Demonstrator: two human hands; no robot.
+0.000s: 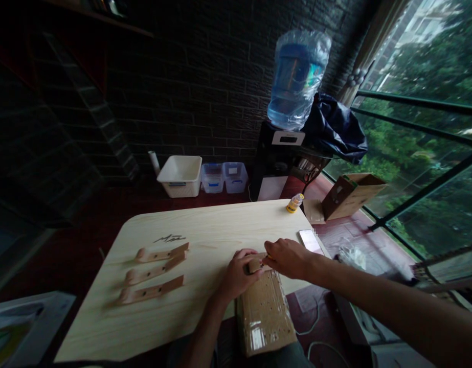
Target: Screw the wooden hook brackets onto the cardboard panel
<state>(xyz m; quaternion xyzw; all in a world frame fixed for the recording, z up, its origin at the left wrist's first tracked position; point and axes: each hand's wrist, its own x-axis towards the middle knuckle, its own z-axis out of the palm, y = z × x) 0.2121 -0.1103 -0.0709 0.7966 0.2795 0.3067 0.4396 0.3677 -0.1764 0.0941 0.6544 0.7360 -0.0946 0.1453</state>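
Observation:
My left hand [239, 273] is wrapped round a small wooden piece [254, 265] at the top end of a taped cardboard box [264, 314]. My right hand [284, 257] is closed at the right side of that piece, with a bit of yellow showing at its fingers; what it grips is mostly hidden. Clear tape covers the box, which rests at the table's front edge over my lap. Three curved wooden pieces [155, 273] lie on the left of the table, beside several thin dark items [170, 238].
The pale wooden table [208, 220] holds a yellow-capped bottle [295, 203] and a phone [310, 241] at the right. Behind it stand a white basket [181, 176], two clear bins [212, 179] and a water dispenser [274, 168]. An open carton [346, 197] sits by the window.

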